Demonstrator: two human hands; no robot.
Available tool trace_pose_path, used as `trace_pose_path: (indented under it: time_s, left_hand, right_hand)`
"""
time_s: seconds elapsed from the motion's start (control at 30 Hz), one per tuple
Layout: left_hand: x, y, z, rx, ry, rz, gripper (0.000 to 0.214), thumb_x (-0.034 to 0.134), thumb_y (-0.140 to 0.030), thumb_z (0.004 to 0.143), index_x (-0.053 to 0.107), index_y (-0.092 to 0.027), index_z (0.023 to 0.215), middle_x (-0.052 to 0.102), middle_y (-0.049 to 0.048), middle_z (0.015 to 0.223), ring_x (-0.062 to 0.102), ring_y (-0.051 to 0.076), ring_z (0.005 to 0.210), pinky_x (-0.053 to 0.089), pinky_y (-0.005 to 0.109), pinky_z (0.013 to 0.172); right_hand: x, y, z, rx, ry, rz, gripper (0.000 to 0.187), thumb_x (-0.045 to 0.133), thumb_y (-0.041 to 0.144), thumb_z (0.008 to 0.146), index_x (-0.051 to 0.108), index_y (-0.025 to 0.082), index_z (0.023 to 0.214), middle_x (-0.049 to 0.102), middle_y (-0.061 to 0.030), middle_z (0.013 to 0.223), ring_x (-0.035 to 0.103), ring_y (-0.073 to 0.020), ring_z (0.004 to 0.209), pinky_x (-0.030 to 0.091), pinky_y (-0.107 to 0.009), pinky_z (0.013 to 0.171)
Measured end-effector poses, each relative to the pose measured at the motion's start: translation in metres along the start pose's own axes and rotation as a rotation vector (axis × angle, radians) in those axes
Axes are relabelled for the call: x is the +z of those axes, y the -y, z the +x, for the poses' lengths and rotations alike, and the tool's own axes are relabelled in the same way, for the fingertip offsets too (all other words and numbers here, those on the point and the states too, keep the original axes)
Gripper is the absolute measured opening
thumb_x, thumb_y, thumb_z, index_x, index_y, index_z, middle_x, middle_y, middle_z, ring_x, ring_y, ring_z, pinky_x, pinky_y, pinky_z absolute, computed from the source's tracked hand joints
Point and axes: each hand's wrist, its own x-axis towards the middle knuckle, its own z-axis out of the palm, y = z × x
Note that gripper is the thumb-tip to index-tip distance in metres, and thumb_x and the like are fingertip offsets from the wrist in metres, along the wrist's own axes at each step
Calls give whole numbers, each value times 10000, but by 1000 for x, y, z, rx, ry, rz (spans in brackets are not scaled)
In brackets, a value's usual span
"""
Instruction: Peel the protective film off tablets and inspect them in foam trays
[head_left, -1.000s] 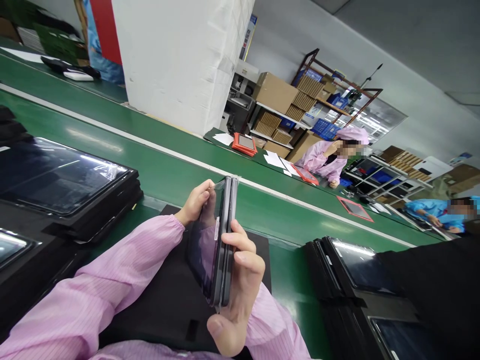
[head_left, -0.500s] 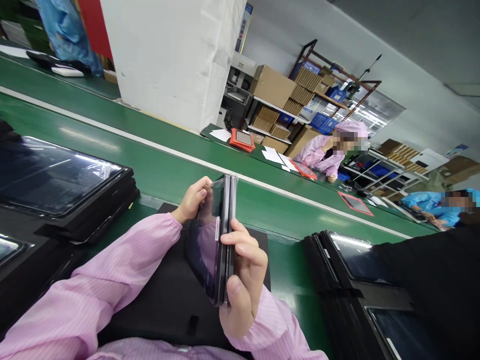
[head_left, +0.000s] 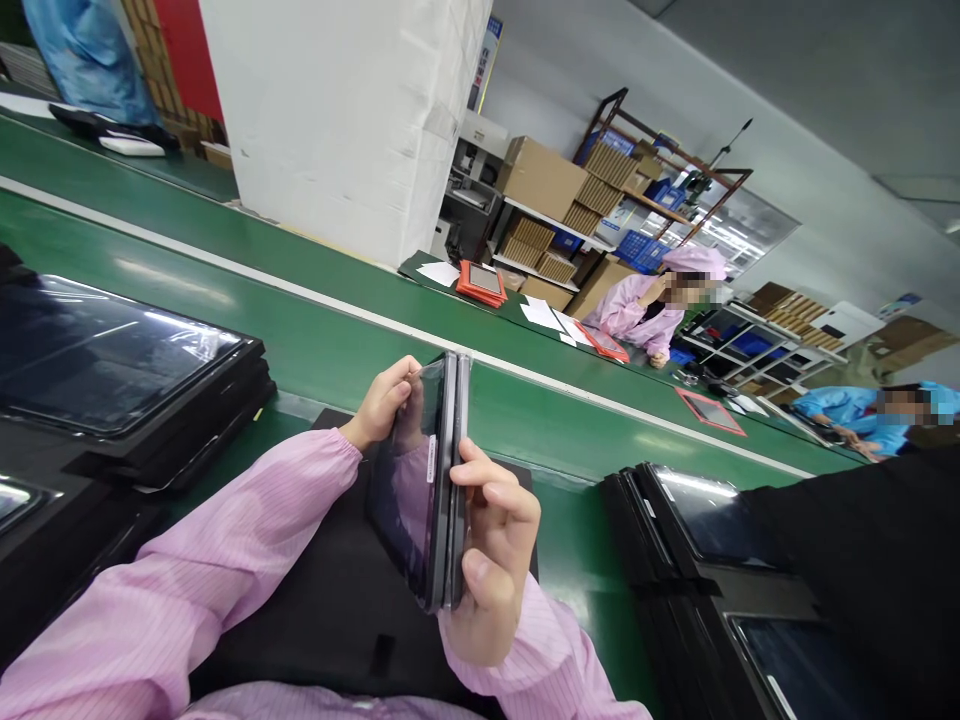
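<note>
Screen panels (head_left: 409, 510), seemingly two slim ones pressed together, are held steeply on edge above a black mat (head_left: 315, 590) on the green desk (head_left: 315, 345). The left grip (head_left: 385, 405) is closed on their far end, while the right grip (head_left: 496, 535) is curled against the near side, its fingertips at the edge beside the seam. Slippage looks like the main risk: the right fingers seem to hold lightly, and if the two slabs are not fastened to each other (I can't tell whether they are), one could slide along the other and drop onto the mat. The clear film (head_left: 432, 374) near the top corner looks loose, so a dragging thumb might wrinkle or lift it. Bare fingers straying onto the glossy face could leave smudges. A wide swing would bring a corner towards the stacked screens (head_left: 127, 350) on the left, risking a knock or scratch.
</note>
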Motion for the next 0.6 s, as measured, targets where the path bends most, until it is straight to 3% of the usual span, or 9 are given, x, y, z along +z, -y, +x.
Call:
trace_pose_path:
  time_s: [0.13,0.33,0.47,0.6]
  left_hand:
    - [0,-3,0,12,4,3,625,471,-821,841,517,-199,788,453,-23,604,400,132,507,323,287,482]
    - [-2,-6,0,29,4,14,634,468,-825,839,514,-195,781,457,-19,607,409,133,521,327,285,487]
    - [-2,-5,1,33,-4,18,635,464,-827,838,507,-197,769,451,-23,605,396,129,518,326,282,486]
    - [-1,-2,2,36,-17,26,626,471,-818,844,517,-198,771,460,-20,622,407,133,535,336,283,496]
  right_hand:
    - [2,0,-1,-11,1,41,384,552,277,915,596,295,1296,677,-20,1215,580,-181,1327,478,-392,1146]
    - [-1,3,1,40,-34,3,443,658,326,863,569,323,1297,607,-46,1356,558,-246,1369,496,-465,1132]
    - [-1,3,5,131,-49,82,455,681,324,849,581,333,1293,583,-24,1419,557,-226,1367,469,-418,1156]
    - [1,2,6,206,-35,180,464,675,326,846,600,332,1304,566,-26,1456,589,-244,1327,526,-405,1084]
